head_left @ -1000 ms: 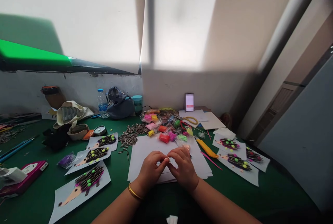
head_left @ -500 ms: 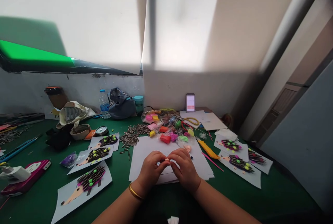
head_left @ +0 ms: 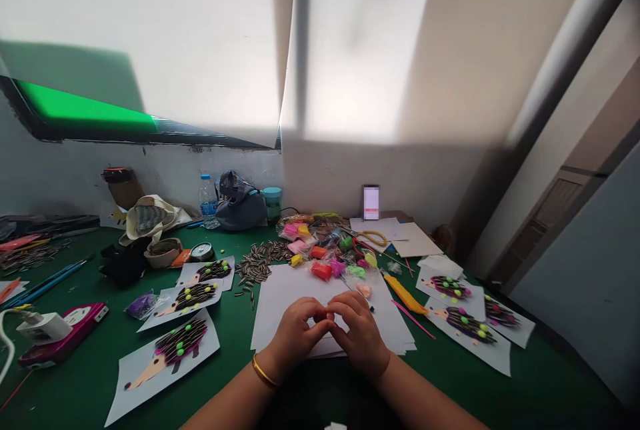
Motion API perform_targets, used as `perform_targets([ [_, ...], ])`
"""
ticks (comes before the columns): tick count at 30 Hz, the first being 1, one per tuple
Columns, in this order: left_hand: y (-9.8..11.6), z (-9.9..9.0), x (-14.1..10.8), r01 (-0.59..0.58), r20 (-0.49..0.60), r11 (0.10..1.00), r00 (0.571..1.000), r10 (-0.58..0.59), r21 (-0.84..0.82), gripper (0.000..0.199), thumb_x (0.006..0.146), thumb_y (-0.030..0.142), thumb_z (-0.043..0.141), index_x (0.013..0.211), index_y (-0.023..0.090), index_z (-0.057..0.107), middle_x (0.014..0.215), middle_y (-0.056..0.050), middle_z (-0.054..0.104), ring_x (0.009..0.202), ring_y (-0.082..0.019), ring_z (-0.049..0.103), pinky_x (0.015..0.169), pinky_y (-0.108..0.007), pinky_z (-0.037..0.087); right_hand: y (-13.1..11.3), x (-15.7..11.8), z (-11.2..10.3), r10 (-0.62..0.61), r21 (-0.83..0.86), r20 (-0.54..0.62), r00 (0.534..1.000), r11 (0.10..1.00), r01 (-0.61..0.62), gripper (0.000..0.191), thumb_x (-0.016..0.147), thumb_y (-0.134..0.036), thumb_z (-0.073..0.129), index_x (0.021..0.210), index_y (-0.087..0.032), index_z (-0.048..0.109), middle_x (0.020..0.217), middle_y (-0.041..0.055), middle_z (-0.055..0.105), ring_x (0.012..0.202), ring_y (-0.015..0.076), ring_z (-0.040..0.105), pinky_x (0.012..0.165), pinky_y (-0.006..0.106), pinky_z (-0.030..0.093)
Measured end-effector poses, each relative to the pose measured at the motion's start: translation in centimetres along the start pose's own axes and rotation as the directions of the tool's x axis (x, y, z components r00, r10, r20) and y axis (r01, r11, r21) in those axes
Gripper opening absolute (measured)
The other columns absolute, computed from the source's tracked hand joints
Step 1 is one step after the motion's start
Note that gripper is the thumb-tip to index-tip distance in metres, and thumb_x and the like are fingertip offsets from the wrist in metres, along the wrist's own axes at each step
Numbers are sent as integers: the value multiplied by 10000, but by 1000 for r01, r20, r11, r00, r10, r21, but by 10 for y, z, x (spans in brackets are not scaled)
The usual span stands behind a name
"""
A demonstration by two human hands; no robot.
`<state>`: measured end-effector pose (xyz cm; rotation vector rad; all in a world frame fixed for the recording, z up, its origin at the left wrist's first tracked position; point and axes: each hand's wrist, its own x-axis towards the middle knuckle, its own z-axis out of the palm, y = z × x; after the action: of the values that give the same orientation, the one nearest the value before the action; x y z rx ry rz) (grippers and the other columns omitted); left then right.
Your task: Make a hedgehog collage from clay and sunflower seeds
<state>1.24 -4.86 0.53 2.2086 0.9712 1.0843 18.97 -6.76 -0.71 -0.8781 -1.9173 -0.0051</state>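
Note:
My left hand (head_left: 299, 331) and my right hand (head_left: 359, 330) meet fingertip to fingertip over a stack of white paper (head_left: 275, 290). Both are closed in a pinch, and what sits between the fingertips is hidden now. A gold bangle circles my left wrist. Just beyond my right hand, a lump of peach clay (head_left: 364, 291) rests on the paper. Bagged clay in red (head_left: 321, 271), pink, yellow and green lies at the paper's far edge. Striped seeds (head_left: 257, 260) are heaped to its left.
Hedgehog pictures (head_left: 167, 357) lie at left and right. A yellow cutter (head_left: 407, 295) and a pink tool (head_left: 415, 321) lie right of the paper. Farther back are a phone (head_left: 371, 203), scissors (head_left: 375, 238), a bottle (head_left: 207, 202) and bags. A magenta power strip (head_left: 65, 333) is at far left.
The view has shifted slightly, so things appear a little farther right and lower. The small peach piece seen between my fingertips before is now hidden as the fingers have closed around it.

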Motion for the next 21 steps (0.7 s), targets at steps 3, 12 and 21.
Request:
perform_targets([
  [3, 3, 1, 0, 11, 26, 1000, 1000, -10, -20, 218, 879, 390, 620, 815, 197, 700, 798, -49, 686, 775, -182, 615, 751, -308, 494, 1, -1, 1, 6, -9, -14, 1000, 1000, -6, 74, 914, -295, 607, 957, -238, 626, 971, 45, 670, 928, 219, 586, 874, 423, 464],
  [12, 2, 0, 2, 28, -10, 999, 1000, -27, 19, 253, 914, 359, 568, 759, 185, 665, 763, -42, 671, 753, -174, 601, 735, -301, 481, 1, 0, 0, -2, -18, -14, 1000, 1000, 2, 137, 903, -205, 609, 1030, -250, 634, 966, 34, 675, 928, 213, 582, 855, 406, 458],
  [21, -3, 0, 2, 33, -39, 999, 999, -32, 41, 244, 929, 378, 548, 803, 190, 641, 793, -34, 653, 778, -171, 590, 745, -303, 469, -1, 0, -2, 21, 0, -1, 1000, 1000, -21, 275, 868, -164, 549, 1131, -229, 593, 1033, 61, 660, 980, 234, 570, 886, 420, 452],
])
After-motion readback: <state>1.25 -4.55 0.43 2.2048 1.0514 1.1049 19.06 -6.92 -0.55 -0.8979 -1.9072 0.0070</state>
